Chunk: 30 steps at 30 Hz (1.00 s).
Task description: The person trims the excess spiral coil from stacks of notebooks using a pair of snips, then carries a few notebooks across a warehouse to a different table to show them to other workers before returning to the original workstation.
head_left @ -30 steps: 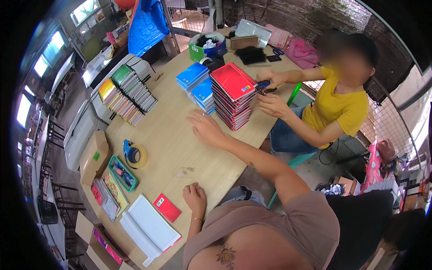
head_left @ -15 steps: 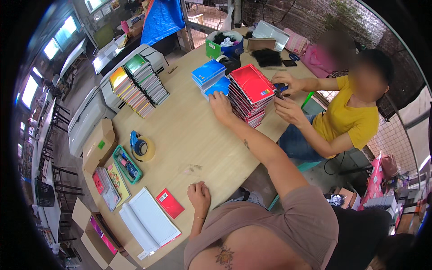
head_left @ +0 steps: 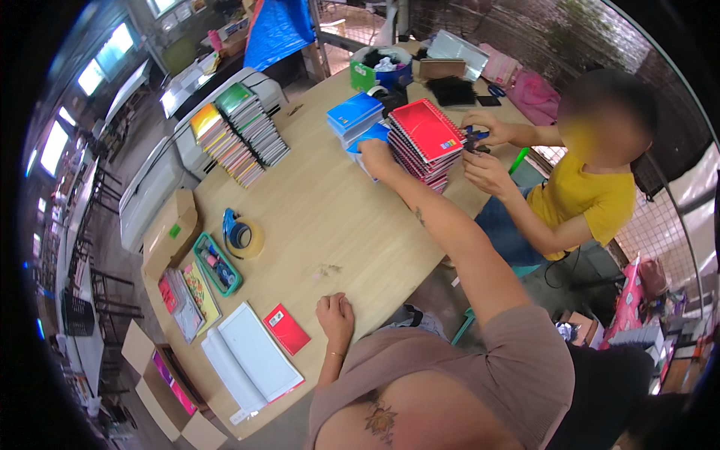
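Note:
My right arm stretches across the table, and my right hand (head_left: 378,160) has its fingers bent over the edge of the lower blue notebook (head_left: 370,136). A taller pile of blue notebooks (head_left: 352,110) stands just behind it. Right beside it rises a stack of red spiral notebooks (head_left: 426,131). My left hand (head_left: 335,315) rests at the table's near edge with its fingers curled in and nothing seen in them. To its left lie a small red notebook (head_left: 286,330) and an open pad with white pages (head_left: 251,352).
At the right a co-worker in yellow (head_left: 589,199) handles a small dark tool (head_left: 474,139). Stacked notebooks (head_left: 238,127) stand far left. Tape rolls (head_left: 245,237), a green basket (head_left: 217,264) and an open carton (head_left: 171,390) are on the left. A tub (head_left: 380,71) stands at the back.
My right hand has bent its fingers more tightly at the blue notebook and its wrist is raised. My left hand stays at the table edge. The view has shifted slightly.

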Tool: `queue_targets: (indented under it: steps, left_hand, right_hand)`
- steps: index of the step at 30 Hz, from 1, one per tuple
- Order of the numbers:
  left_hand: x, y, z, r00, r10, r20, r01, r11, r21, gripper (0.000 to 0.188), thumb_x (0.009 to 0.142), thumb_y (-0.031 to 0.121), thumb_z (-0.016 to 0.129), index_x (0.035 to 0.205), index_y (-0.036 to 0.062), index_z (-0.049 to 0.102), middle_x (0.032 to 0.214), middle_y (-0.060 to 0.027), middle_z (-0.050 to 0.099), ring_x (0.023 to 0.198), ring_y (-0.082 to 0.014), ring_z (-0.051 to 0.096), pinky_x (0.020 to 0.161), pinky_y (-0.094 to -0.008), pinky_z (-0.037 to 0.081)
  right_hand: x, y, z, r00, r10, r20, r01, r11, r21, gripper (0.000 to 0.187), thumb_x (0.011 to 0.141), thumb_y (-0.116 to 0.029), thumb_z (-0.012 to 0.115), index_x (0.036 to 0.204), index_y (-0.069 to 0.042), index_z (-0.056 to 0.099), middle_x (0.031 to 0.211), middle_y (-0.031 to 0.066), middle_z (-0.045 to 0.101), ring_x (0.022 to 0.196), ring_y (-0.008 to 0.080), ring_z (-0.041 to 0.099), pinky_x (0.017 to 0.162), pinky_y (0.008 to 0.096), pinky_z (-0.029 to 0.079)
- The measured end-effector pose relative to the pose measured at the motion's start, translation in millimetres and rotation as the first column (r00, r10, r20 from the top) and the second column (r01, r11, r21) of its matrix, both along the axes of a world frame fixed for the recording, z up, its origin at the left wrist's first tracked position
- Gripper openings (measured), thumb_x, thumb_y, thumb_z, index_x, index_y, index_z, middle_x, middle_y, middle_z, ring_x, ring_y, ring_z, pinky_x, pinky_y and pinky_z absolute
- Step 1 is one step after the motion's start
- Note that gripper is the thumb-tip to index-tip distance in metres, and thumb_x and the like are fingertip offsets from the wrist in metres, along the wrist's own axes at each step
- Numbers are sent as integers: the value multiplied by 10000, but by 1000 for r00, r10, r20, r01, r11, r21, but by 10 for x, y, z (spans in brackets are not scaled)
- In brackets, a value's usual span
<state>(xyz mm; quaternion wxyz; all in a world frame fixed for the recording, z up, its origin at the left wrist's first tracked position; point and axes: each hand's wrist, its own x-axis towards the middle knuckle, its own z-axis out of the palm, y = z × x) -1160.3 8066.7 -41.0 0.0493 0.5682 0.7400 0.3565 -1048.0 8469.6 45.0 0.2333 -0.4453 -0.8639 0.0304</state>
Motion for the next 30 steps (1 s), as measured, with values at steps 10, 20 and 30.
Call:
queue_targets:
  steps: [10,20,30]
  left_hand:
    - [-18,-53,8,999,29,-17,-28,1000,13,118,807,85,646,923,99,633,852,-102,551,828,-297,529,717,-419,398]
    - [-2,-30,39,999,32,-20,-31,999,36,122,802,81,645,923,102,638,825,-100,547,814,-295,532,707,-419,399]
    - [-147,170,409,417,-70,906,-258,947,192,465,878,53,616,1326,36,496,1069,-53,580,961,-171,574,899,-307,457]
  right_hand:
    - [-66,-129,198,996,-58,-73,42,978,-205,232,772,-98,706,1000,-79,741,962,226,689,912,383,673,851,456,528]
    - [-58,-225,360,997,-4,78,-2,998,66,222,804,-46,639,1020,-15,680,933,193,687,906,362,670,771,456,540]
    - [-185,-1944,254,546,32,-837,-577,739,-348,294,971,-144,573,1211,25,584,1063,60,651,998,120,585,878,316,492]
